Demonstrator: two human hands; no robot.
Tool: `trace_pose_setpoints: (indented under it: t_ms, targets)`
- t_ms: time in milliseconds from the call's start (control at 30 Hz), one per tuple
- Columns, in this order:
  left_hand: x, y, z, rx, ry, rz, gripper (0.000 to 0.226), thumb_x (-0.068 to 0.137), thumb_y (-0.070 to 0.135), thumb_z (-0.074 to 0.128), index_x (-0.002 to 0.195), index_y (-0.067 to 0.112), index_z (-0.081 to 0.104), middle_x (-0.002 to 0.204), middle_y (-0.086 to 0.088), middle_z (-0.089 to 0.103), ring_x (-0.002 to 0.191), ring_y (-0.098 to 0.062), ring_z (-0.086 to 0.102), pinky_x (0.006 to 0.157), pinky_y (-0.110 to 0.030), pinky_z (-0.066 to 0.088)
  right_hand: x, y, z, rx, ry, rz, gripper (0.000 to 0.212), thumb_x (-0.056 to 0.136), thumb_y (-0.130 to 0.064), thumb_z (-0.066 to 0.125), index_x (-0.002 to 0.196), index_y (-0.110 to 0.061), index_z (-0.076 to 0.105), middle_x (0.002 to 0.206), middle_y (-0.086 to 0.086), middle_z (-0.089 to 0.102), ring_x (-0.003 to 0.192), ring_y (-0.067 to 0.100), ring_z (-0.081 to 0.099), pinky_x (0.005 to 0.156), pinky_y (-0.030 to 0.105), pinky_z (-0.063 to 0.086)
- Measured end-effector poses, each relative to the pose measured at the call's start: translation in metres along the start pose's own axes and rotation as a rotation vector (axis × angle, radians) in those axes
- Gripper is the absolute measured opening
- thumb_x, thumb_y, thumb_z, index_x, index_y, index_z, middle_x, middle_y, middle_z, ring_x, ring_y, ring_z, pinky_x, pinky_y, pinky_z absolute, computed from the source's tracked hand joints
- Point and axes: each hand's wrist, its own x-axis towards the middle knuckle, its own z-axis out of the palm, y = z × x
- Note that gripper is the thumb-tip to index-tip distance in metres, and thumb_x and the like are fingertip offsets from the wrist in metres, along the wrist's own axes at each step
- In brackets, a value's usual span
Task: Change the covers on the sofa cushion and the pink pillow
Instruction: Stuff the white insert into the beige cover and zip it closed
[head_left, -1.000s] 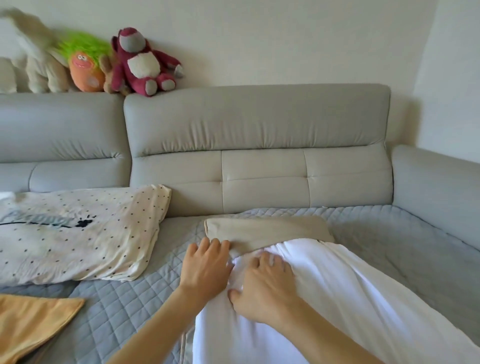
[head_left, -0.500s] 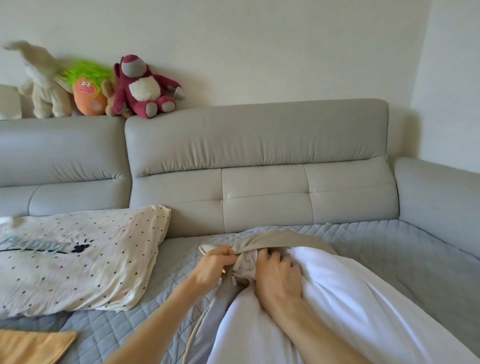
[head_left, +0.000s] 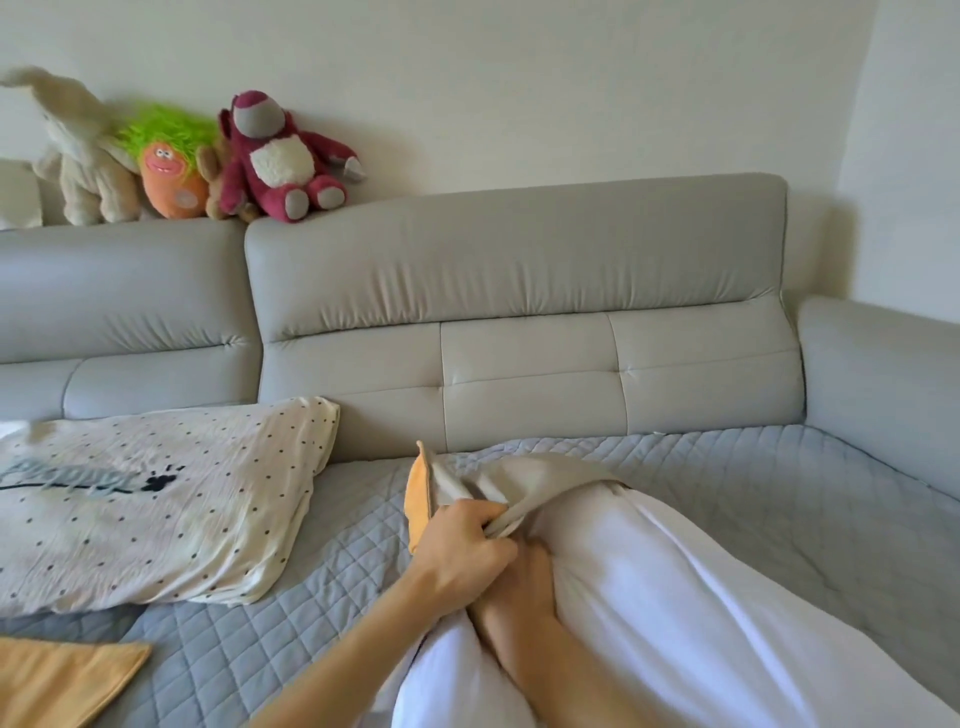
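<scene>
The person's left hand (head_left: 467, 551) has its fingers curled, gripping the bunched edge of a smooth beige fabric cushion cover with an orange reverse (head_left: 519, 483). The cover caps the far end of a plump white cushion insert (head_left: 701, 597) lying on the grey quilted sofa mat (head_left: 779, 493). Just below those fingers the right hand (head_left: 519, 592) presses against the insert; whether its fingers are spread or together cannot be told.

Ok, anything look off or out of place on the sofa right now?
Nothing damaged or spilled. The beige cover sits bunched over only the far end of the white insert, gripped by the left hand. The dotted pillow lies rumpled and skewed on the seat.
</scene>
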Motion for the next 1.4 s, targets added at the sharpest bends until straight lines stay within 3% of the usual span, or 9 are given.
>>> trace_pose_setpoints:
  t_ms: [100,233,333,500,700,800,933,1167,1400]
  targets:
    - [0.007,-0.022,-0.019,0.049,0.174,-0.093,0.021,0.073,0.022,0.059,0.057,0.018,0.046,0.049,0.008,0.043,0.052,-0.012,0.041,0.053,-0.029,0.034,0.019,-0.013,-0.003,-0.197,-0.117,-0.065,0.032,0.102,-0.022,0.041,0.127,-0.018,0.059,0.131,0.003,0.061,0.125,0.021,0.056,0.099,0.033,0.043]
    - [0.018,-0.057,-0.078,0.652,0.417,-0.127,0.022,0.078,0.029,0.058,0.069,0.023,0.038,0.063,0.007,0.052,0.058,-0.019,0.046,0.051,-0.027,0.031,0.026,-0.025,-0.001,-0.234,-0.092,-0.162,0.03,0.076,-0.036,0.071,0.104,-0.024,0.069,0.1,0.005,0.068,0.087,0.025,0.067,0.07,0.029,0.048]
    - [0.023,-0.069,-0.091,0.944,0.358,-0.066,0.022,0.078,0.026,0.06,0.088,0.03,0.041,0.079,0.011,0.056,0.065,-0.016,0.053,0.065,-0.03,0.033,0.014,-0.022,0.005,-0.211,0.0,-0.313,0.056,0.043,-0.036,0.078,0.097,-0.026,0.064,0.081,0.0,0.055,0.062,0.021,0.055,0.049,0.025,0.038]
    - [0.038,-0.058,-0.094,1.033,0.252,-0.095,0.017,0.087,0.037,0.05,0.103,0.036,0.053,0.073,0.012,0.053,0.075,-0.016,0.056,0.073,-0.029,0.038,0.005,-0.005,0.003,-0.208,0.235,-0.716,0.045,0.078,-0.038,0.053,0.122,-0.03,0.053,0.115,-0.003,0.059,0.1,0.025,0.054,0.079,0.039,0.044]
    - [0.034,-0.064,-0.098,1.218,0.153,0.027,0.022,0.087,0.052,0.049,0.093,0.034,0.061,0.084,0.012,0.066,0.089,-0.013,0.063,0.08,-0.028,0.038,0.037,-0.013,0.025,-0.267,-0.064,-0.752,0.058,0.076,-0.026,0.037,0.132,-0.024,0.049,0.112,-0.004,0.067,0.091,0.024,0.062,0.07,0.034,0.05]
    - [0.034,-0.067,-0.107,1.13,0.127,-0.056,0.024,0.08,0.055,0.049,0.09,0.037,0.061,0.081,0.014,0.066,0.079,-0.011,0.063,0.077,-0.028,0.038,0.057,-0.017,0.028,-0.206,-0.221,-0.625,0.049,0.081,-0.016,0.047,0.129,-0.01,0.045,0.106,0.012,0.068,0.094,0.035,0.064,0.066,0.038,0.043]
    - [0.032,-0.053,-0.095,1.088,0.043,-0.038,0.021,0.082,0.046,0.052,0.096,0.038,0.065,0.083,0.014,0.067,0.076,-0.013,0.063,0.066,-0.026,0.048,0.079,-0.017,0.041,-0.328,-0.082,-0.673,0.049,0.091,-0.035,0.036,0.135,-0.024,0.056,0.13,-0.001,0.062,0.121,0.026,0.057,0.1,0.04,0.045]
    - [0.045,-0.068,-0.078,0.725,0.027,-0.193,0.014,0.074,0.033,0.056,0.083,0.038,0.065,0.083,0.014,0.066,0.078,-0.011,0.061,0.063,-0.031,0.054,0.102,-0.036,0.065,-0.238,-0.083,-0.169,0.042,0.089,-0.038,0.058,0.127,-0.022,0.056,0.13,0.005,0.058,0.127,0.025,0.049,0.118,0.037,0.009]
    - [0.003,-0.103,-0.056,0.259,0.189,-0.279,0.022,0.079,0.031,0.067,0.088,0.047,0.055,0.085,0.015,0.064,0.079,-0.003,0.059,0.065,-0.019,0.046,0.047,-0.03,0.008,-0.116,-0.223,-0.413,0.043,0.09,-0.04,0.044,0.127,-0.025,0.059,0.132,0.008,0.059,0.126,0.029,0.049,0.11,0.039,0.029]
